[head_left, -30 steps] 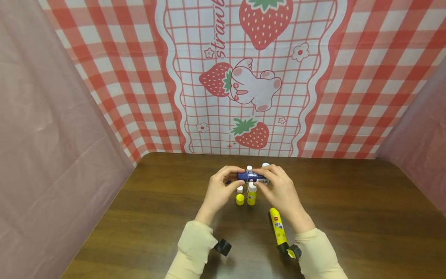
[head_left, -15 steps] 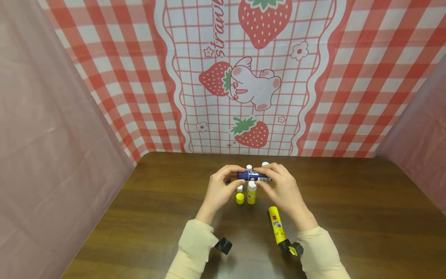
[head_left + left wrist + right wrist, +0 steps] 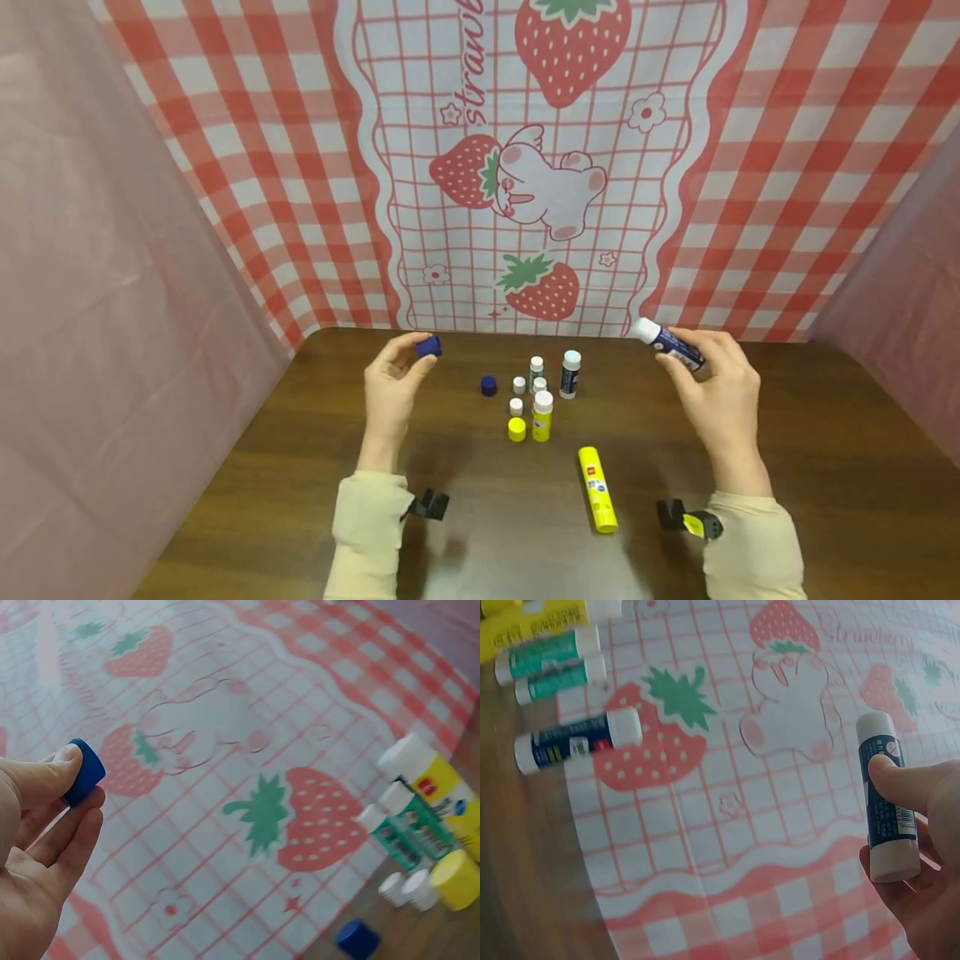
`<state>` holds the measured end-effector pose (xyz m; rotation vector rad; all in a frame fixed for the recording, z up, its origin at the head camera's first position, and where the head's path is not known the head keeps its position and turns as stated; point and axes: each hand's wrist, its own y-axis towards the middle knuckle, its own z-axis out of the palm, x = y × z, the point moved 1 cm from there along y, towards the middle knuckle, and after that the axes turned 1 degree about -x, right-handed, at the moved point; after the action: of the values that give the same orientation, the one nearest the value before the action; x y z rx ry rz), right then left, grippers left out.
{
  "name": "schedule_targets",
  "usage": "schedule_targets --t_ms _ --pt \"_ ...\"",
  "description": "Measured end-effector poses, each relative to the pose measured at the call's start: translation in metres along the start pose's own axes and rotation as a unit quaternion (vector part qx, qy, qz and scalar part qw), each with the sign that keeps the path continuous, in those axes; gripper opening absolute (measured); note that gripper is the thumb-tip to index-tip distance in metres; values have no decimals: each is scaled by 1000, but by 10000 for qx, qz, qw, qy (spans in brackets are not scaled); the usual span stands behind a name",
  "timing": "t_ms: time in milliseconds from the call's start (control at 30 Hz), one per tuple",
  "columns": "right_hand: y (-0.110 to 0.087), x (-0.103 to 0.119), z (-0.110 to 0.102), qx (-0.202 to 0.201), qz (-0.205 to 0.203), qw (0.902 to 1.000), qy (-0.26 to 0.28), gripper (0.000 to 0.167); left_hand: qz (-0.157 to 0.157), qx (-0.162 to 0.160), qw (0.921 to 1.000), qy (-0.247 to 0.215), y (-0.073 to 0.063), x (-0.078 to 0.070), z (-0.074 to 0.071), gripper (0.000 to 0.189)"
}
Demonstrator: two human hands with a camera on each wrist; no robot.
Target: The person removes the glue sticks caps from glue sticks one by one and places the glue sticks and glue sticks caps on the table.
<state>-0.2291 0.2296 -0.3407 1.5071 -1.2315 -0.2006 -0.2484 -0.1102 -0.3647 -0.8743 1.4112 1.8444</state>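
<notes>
Fingers and thumb of the left hand (image 3: 390, 379) pinch a blue cap (image 3: 430, 346) at their tips, parted by little more than the cap itself. Across from it, the right hand (image 3: 723, 392) grips a navy glue stick (image 3: 670, 342), thumb over its label, one white end jutting out, tilted upward, past the fingertips. Cap and stick are well apart, both above the table (image 3: 285, 467). Between the hands, a second navy stick (image 3: 569, 379) and a yellow stick (image 3: 542, 421) stand upright.

Before me, brown wood-grain table (image 3: 277, 475); beyond it I see red-white strawberry cloth (image 3: 555, 175), pinkish drapes (image 3: 127, 292) either side.
</notes>
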Motion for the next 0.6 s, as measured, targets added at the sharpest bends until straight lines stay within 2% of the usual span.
schedule_targets --t_ms 200,433,600 --pt "-2 7 12 412 -185 9988 196 34 -142 494 9984 251 -1 7 11 31" --pt "-10 7 22 642 25 9974 337 35 -352 591 9972 304 -4 12 18 32" --pt "-13 8 28 779 18 9961 406 33 -535 673 9960 246 -5 15 21 34"
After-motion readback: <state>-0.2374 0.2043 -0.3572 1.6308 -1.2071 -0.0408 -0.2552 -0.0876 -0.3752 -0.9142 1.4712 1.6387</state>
